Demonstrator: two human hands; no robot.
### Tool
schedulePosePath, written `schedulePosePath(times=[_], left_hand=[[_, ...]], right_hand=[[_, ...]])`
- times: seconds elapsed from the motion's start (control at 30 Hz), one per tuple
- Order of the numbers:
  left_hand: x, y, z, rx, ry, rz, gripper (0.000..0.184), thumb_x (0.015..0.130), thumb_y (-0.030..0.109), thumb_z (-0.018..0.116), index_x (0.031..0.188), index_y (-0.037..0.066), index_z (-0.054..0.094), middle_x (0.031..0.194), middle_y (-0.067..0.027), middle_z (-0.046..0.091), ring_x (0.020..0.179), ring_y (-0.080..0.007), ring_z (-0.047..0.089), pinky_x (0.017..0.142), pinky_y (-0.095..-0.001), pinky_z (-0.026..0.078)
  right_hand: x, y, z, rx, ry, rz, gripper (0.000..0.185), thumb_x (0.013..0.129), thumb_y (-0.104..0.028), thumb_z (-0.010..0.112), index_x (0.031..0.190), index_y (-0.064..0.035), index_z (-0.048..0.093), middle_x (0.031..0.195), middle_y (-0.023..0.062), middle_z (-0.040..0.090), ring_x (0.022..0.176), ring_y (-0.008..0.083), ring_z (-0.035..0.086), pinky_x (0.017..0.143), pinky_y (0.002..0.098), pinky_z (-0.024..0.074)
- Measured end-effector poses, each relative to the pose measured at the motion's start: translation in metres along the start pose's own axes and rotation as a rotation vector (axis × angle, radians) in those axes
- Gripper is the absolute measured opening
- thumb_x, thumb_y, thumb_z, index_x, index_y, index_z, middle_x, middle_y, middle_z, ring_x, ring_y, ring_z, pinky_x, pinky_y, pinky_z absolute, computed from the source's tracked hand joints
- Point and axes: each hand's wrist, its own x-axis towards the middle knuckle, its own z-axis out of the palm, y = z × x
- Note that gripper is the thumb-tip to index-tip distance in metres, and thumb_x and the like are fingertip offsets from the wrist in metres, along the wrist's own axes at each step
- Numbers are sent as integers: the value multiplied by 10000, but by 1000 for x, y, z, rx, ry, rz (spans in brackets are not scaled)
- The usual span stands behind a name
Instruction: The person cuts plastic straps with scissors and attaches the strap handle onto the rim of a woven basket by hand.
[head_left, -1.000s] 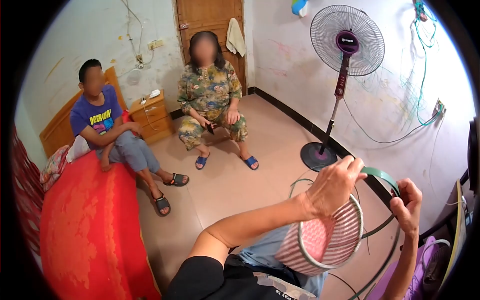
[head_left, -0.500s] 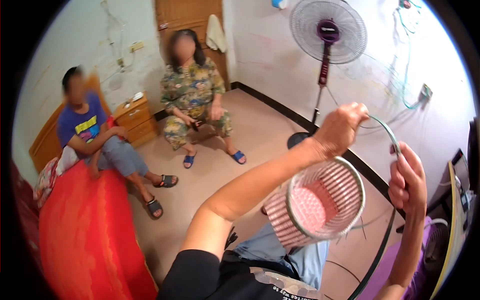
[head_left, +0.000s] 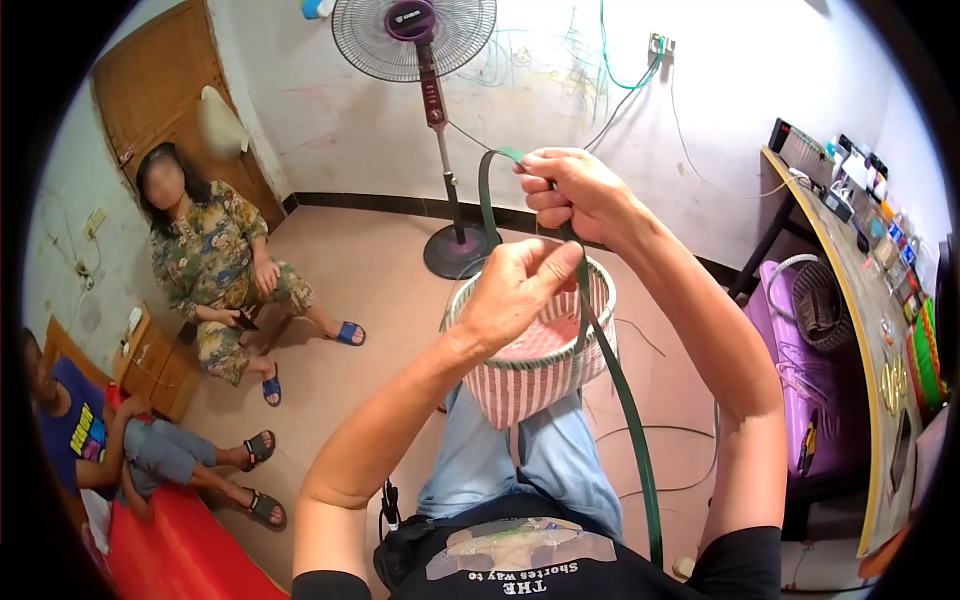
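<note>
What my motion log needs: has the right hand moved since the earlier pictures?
Yes: judged against the fan base, the right hand is further left and higher in view.

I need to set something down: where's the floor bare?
Bare floor lies between the fan's base and the blue slippers. Crowded: the desk, strewn with small things; the purple box, bearing a dark basket; and beside the jeans, where the green strip hangs.

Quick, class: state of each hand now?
Left hand: thumb at the green strap; grip cannot be told.
Right hand: closed, holding the green strap.
</note>
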Motion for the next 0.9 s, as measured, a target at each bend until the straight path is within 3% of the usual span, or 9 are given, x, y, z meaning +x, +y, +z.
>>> schedulePosePath(times=[0.07,0.23,0.27,0.37,0.4,0.53,0.67,0.77,0.9], left_hand=[[4,-5,4,17,1,-24,265,1009,180,502,1020,-52,630,931,-54,668,857,-97,632,815,-287,555],[12,-14,7,-121,56,-34,265,1016,149,464,1033,-79,597,947,-100,672,864,-152,664,818,-305,572],[13,-15,7,-192,33,-26,261,1018,152,463,1034,-73,595,938,-104,671,866,-163,666,820,-312,573],[18,-23,3,-358,8,-27,248,1024,162,453,1079,-52,567,926,-123,657,844,-197,668,817,-344,581],[20,-24,6,-386,21,-21,244,1025,161,446,1079,-48,558,918,-116,645,831,-193,664,809,-348,586],[34,-28,13,-399,67,33,231,1030,162,427,1067,-36,539,876,-88,604,785,-172,646,783,-355,600],[51,-25,13,-381,95,112,224,1029,159,426,1044,-34,538,853,-85,593,756,-158,630,765,-363,612],[59,-24,-1,-430,164,93,215,1023,140,430,1050,-46,532,878,-108,588,773,-196,635,781,-417,614],[69,-25,-20,-486,211,119,197,1016,132,436,1026,-46,519,869,-117,568,792,-206,612,816,-488,601]], right_hand=[[6,-1,5,-2,48,-9,122,994,-128,475,915,-37,462,689,-28,387,502,34,272,398,187,220],[37,6,-8,-82,83,14,149,995,-123,453,867,-48,444,700,-8,426,485,42,283,385,183,240],[64,9,-31,-324,4,43,157,995,-123,444,863,-38,442,710,0,445,483,39,278,385,178,239],[53,-3,-19,-74,-33,145,145,995,-100,449,891,-2,472,717,14,478,496,43,334,420,168,325],[47,-7,-13,1,16,145,139,996,-104,459,945,19,500,773,67,574,536,60,458,469,186,430],[58,-12,-22,-219,-28,53,201,1002,-154,480,1040,35,537,930,167,667,722,150,624,596,286,549],[56,-5,-39,-303,30,-116,348,993,-289,525,1077,47,559,1004,171,665,852,198,620,733,312,532],[17,11,-62,-545,268,-322,439,961,-404,550,1005,30,589,905,109,647,795,144,607,677,287,509],[-49,59,-82,-766,192,-235,391,962,-378,559,958,11,607,730,42,620,649,105,595,579,259,497]])
